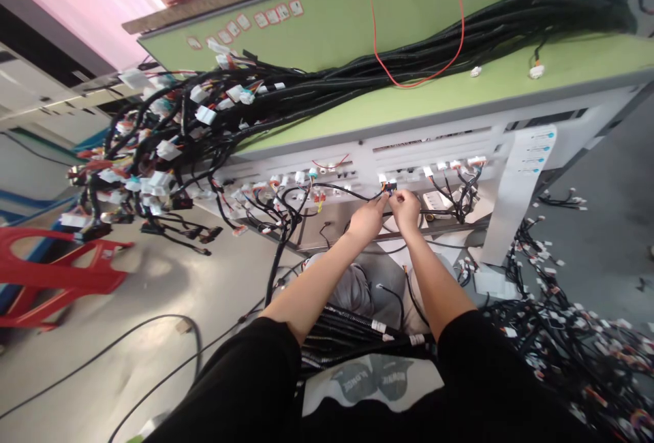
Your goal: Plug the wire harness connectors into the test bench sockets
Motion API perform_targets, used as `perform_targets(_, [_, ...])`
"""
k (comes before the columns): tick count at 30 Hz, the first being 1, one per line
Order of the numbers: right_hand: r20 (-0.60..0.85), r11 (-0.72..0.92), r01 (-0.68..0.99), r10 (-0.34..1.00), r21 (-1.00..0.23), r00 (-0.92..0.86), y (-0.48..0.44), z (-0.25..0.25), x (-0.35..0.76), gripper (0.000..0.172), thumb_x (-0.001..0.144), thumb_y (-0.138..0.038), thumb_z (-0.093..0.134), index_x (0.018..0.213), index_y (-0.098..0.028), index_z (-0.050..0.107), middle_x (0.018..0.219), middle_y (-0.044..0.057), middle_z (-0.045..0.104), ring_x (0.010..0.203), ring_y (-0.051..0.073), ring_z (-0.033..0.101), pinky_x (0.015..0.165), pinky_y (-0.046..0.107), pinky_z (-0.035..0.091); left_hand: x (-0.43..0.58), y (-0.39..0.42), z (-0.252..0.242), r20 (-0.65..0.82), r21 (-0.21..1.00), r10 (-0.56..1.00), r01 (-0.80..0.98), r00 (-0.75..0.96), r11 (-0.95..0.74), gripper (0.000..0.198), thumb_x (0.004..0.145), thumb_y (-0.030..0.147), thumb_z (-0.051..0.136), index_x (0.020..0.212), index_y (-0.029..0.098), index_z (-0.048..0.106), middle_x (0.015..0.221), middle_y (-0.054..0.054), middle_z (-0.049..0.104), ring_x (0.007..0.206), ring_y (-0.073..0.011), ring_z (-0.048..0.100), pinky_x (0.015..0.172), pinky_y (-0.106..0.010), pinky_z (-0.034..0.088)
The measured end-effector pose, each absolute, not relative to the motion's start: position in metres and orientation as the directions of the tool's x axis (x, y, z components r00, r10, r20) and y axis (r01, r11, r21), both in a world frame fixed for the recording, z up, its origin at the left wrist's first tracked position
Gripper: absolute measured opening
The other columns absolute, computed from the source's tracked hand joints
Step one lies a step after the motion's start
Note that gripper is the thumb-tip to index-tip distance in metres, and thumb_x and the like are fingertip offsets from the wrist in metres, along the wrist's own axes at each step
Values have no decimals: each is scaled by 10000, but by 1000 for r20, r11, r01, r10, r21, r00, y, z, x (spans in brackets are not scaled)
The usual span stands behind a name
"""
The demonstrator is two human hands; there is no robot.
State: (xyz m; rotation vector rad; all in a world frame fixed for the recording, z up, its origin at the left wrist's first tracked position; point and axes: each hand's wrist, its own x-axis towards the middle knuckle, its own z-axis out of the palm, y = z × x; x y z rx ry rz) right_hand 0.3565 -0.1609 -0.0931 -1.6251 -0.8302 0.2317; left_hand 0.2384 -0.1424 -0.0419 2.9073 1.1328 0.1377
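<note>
My left hand [366,217] and my right hand [406,208] meet in front of the white panel [434,146] along the bench's front edge. Both are pinched on a small dark connector [390,188] with short wires, held right at the panel's row of sockets. Several white plugs [428,172] sit in that row to either side. A black corrugated harness [352,330] lies across my lap under my forearms.
A big tangle of black wire harnesses with white connectors [163,136] hangs off the green bench [460,88] at the left. More harnesses [562,341] pile on the floor at the right. A red plastic stool [56,272] stands at the left. An orange wire [413,82] loops on the bench.
</note>
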Motion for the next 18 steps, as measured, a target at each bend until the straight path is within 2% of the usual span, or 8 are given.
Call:
perform_targets(3, [197, 62, 200, 597, -978, 777, -159, -94, 360, 169, 663, -295, 514, 691, -149, 594, 666, 28, 603, 652, 157, 529, 656, 261, 415, 235, -146, -53, 177, 220, 677, 641, 715, -735, 549, 819, 87, 377, 1361, 131, 303, 1138, -152, 566, 1030, -222, 561, 874, -337, 467])
perform_targets(6, [80, 99, 20, 656, -995, 751, -159, -94, 366, 195, 661, -308, 498, 711, -144, 591, 616, 8, 574, 581, 135, 509, 564, 238, 417, 234, -151, -68, 276, 308, 692, 620, 667, -721, 512, 780, 52, 398, 1291, 71, 362, 1217, -201, 495, 1153, -253, 482, 953, -387, 427])
perform_targets(9, [-10, 69, -104, 785, -992, 619, -161, -95, 370, 216, 662, -335, 503, 708, -143, 591, 562, -7, 528, 521, 122, 489, 444, 207, 378, 239, -155, -79, 315, 321, 719, 644, 619, -695, 513, 773, 41, 415, 1283, 54, 356, 1266, -225, 440, 1214, -269, 428, 979, -404, 406])
perform_targets(13, [-7, 94, -172, 860, -981, 511, -164, -96, 372, 252, 651, -359, 541, 762, -145, 613, 661, 16, 584, 586, 129, 537, 411, 188, 392, 249, -150, -81, 272, 310, 782, 718, 561, -623, 472, 825, 95, 429, 1293, 84, 364, 1300, -212, 432, 1165, -241, 481, 910, -343, 448])
perform_targets(16, [-16, 82, -176, 868, -981, 497, -165, -96, 373, 267, 645, -358, 553, 787, -142, 621, 697, 29, 607, 597, 136, 555, 420, 198, 413, 253, -142, -75, 223, 274, 808, 760, 546, -589, 315, 894, 220, 400, 1172, 118, 508, 1145, -154, 577, 1037, -210, 560, 852, -289, 449])
perform_targets(18, [-3, 68, -119, 859, -991, 512, -166, -93, 374, 257, 660, -350, 536, 781, -139, 621, 677, 28, 607, 572, 138, 553, 425, 206, 411, 254, -138, -70, 207, 237, 813, 778, 545, -582, 301, 914, 281, 373, 1087, 138, 574, 1001, -116, 641, 947, -195, 592, 809, -260, 439])
